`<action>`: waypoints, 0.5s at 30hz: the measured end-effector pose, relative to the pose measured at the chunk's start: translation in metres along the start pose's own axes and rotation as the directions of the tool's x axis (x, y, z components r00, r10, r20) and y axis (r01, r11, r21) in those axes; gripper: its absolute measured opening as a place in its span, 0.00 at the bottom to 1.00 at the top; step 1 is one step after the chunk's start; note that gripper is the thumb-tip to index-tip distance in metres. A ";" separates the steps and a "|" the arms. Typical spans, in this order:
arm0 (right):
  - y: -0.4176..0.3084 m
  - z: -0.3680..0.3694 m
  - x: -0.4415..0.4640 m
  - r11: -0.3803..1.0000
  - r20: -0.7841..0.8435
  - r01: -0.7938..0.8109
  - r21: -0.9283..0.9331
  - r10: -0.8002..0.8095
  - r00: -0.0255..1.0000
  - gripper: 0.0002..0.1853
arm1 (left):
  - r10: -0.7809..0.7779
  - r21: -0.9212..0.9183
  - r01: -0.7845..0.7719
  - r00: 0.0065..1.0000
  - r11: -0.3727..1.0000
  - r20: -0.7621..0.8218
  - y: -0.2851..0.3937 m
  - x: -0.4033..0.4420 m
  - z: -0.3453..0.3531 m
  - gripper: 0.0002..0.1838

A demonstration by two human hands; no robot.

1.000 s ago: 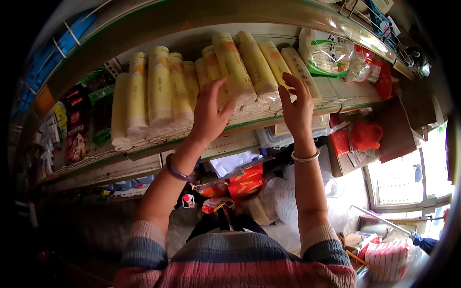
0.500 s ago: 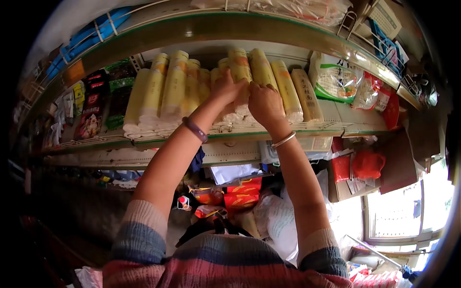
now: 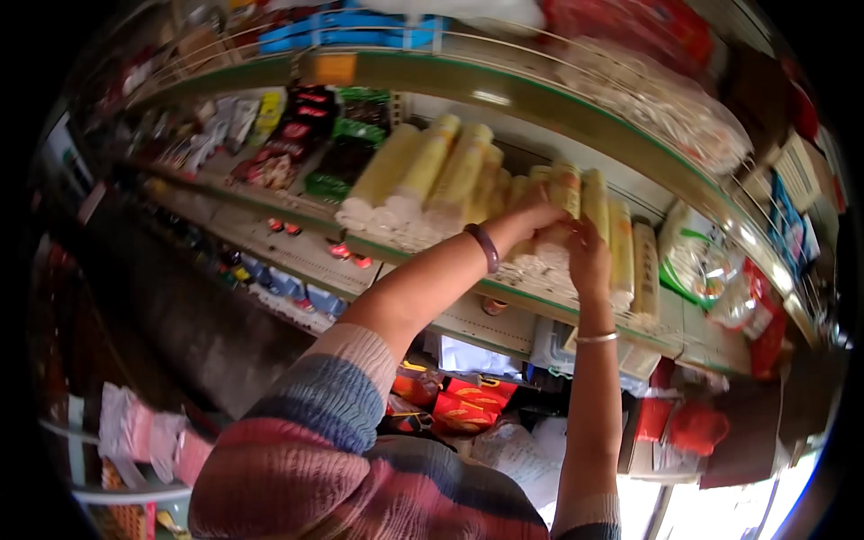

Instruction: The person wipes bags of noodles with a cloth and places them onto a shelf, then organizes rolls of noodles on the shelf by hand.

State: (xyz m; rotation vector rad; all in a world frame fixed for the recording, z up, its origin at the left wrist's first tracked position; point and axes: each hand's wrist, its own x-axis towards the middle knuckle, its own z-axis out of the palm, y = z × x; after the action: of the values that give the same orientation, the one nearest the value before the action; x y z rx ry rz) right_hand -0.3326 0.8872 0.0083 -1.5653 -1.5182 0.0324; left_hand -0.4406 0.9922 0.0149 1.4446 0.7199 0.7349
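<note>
Yellow cylindrical packs (image 3: 461, 175) with printed wrappers lie in a stacked row on the middle shelf. My left hand (image 3: 537, 211), below a dark bangle, is closed around a yellow pack (image 3: 565, 186) right of the row's middle. On the same pack's right side rests my right hand (image 3: 589, 256), its fingers bent against it, with a silver bangle on the wrist. Both hands touch the pack and nearly meet. The undersides of the fingers are hidden. To the right stands a paler pack (image 3: 644, 270) with dark print.
Left of the row are dark and green packets (image 3: 351, 135). A white-and-green bag (image 3: 688, 252) lies to the right. The upper shelf's edge (image 3: 486, 94) runs above my hands. Red packages (image 3: 470, 405) sit below, and a cardboard box (image 3: 742, 432) is at lower right.
The view has turned, so the shelf slants down to the right. My hands, apart and open over the packs a second ago, have come together on one pack.
</note>
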 end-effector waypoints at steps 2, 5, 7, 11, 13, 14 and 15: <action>-0.011 -0.002 -0.008 0.988 -0.103 0.110 0.108 -0.099 0.990 0.17 | -0.118 -0.145 0.120 0.993 0.982 0.024 0.009 -0.020 -0.005 0.31; -0.039 -0.010 -0.035 0.942 -0.085 0.044 0.332 -0.016 0.996 0.20 | -0.090 -0.324 0.132 0.986 0.937 0.140 0.014 -0.056 -0.012 0.25; -0.055 -0.017 -0.059 0.916 -0.094 0.007 0.402 0.033 0.995 0.22 | -0.017 -0.438 0.081 0.989 0.895 0.149 -0.004 -0.071 -0.013 0.23; -0.085 -0.018 -0.101 0.680 0.150 -0.224 0.698 0.166 0.975 0.29 | 0.111 -0.602 0.051 0.967 0.797 0.229 -0.019 -0.140 -0.026 0.34; -0.112 -0.007 -0.127 0.660 0.204 -0.207 0.722 0.082 0.976 0.29 | 0.156 -0.614 0.051 0.948 0.788 0.278 -0.032 -0.175 -0.041 0.38; -0.119 0.001 -0.141 0.658 0.190 -0.172 0.733 0.045 0.981 0.30 | 0.178 -0.620 0.011 0.954 0.785 0.242 -0.035 -0.192 -0.047 0.38; -0.125 0.007 -0.149 0.639 0.232 -0.197 0.743 0.030 0.972 0.32 | 0.198 -0.626 -0.028 0.959 0.779 0.203 -0.037 -0.211 -0.053 0.39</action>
State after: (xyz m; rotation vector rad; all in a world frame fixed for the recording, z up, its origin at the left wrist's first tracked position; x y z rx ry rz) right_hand -0.4689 0.7482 -0.0026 -0.9568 -1.2778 0.8355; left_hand -0.6084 0.8540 -0.0242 0.9459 0.1464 0.7648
